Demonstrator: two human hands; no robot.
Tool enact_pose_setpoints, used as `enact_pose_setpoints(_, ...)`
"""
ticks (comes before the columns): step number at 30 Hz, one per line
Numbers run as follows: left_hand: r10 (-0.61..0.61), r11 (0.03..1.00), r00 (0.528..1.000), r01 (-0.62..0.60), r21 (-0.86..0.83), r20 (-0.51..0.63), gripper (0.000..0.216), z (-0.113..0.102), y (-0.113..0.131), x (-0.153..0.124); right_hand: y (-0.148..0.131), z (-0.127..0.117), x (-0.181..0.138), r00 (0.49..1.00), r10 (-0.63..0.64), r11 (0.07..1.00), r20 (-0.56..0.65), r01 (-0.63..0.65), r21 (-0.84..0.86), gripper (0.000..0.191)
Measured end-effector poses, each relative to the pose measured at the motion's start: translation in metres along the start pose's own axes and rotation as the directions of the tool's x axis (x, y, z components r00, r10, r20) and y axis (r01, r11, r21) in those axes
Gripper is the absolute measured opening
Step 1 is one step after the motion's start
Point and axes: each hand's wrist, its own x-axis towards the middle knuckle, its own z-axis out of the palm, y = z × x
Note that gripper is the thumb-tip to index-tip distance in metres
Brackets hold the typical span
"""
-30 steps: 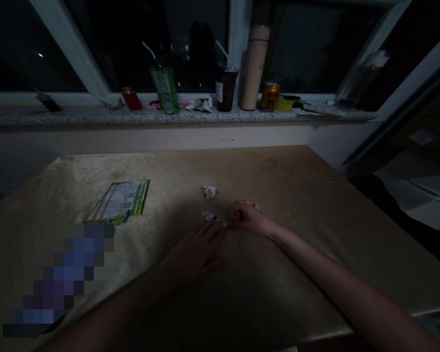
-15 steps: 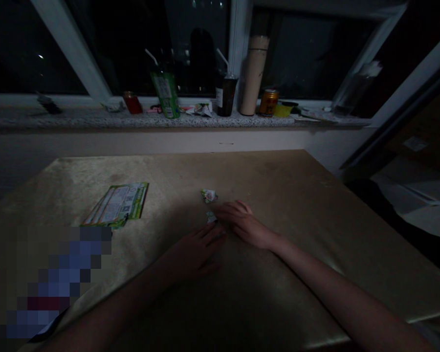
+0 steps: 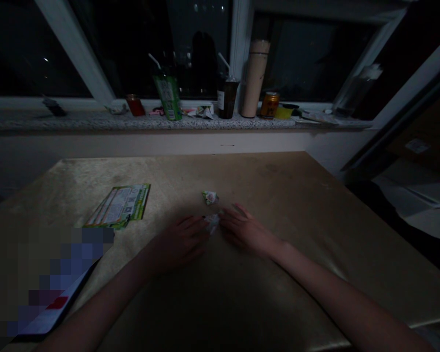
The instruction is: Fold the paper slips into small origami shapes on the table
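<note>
Both left hand point(image 3: 176, 242) and right hand point(image 3: 247, 230) touch paper point(image 3: 211, 221) (print unreadable).

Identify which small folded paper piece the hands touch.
The nearer whitish folded paper piece, between the left hand and right hand; the green-tinted folded paper piece lies apart, farther back.

A dim room in a home at night: a tan-topped table point(image 3: 278, 195) stands against the wall under a wide window point(image 3: 308, 58) with white frames, its panes black but for a few far lights. The speckled stone windowsill point(image 3: 58, 121) carries household clutter: a green drink carton point(image 3: 167, 98) with a straw, a dark cup point(image 3: 226, 99) with a straw, a tall beige flask point(image 3: 254, 78), an orange can point(image 3: 270, 105), a red can point(image 3: 135, 104). A printed leaflet point(image 3: 121, 205) lies on the table.
</note>
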Motion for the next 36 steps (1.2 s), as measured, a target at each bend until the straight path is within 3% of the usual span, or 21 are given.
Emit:
enact_pose_setpoints(11,-0.149,0.989,0.988,0.149,0.005,-0.031,0.039,-0.002,0.001,-0.001,-0.004,-0.015,-0.008,0.998,-0.050,0.992,0.037,0.045,0.118,0.031)
enact_pose_setpoints(14,-0.244,0.969,0.970,0.243,-0.044,-0.007,0.040,0.003,0.011,0.001,-0.004,-0.014,-0.009,0.998,-0.050,0.988,0.041,0.044,0.151,0.030)
enact_pose_setpoints(17,-0.371,0.920,0.928,0.362,-0.152,-0.033,0.057,0.015,0.032,0.003,-0.006,-0.011,-0.009,0.999,-0.045,0.990,0.027,0.041,0.136,0.029)
enact_pose_setpoints(21,-0.341,0.924,0.940,0.333,-0.187,-0.011,0.062,0.031,0.056,0.004,-0.009,-0.006,-0.008,0.999,-0.033,0.994,-0.016,0.034,0.103,0.028)
enact_pose_setpoints(27,-0.287,0.936,0.958,0.276,-0.218,-0.023,0.067,0.032,0.056,0.006,-0.006,-0.005,-0.008,1.000,0.008,0.982,-0.023,-0.003,0.188,0.026)
enact_pose_setpoints(30,-0.288,0.934,0.958,0.281,-0.221,-0.003,0.071,0.029,0.055,0.007,-0.001,-0.004,-0.008,0.987,0.139,0.971,-0.074,-0.122,0.205,0.028)
enact_pose_setpoints(33,-0.314,0.923,0.949,0.309,-0.229,0.014,0.073,0.026,0.056,0.008,0.002,0.000,-0.009,0.942,0.292,0.951,-0.163,-0.268,0.151,0.029)
enact_pose_setpoints(36,-0.309,0.925,0.950,0.309,-0.224,0.035,0.074,0.023,0.057,0.009,-0.001,0.003,-0.011,0.942,0.303,0.950,-0.148,-0.286,0.121,0.024)
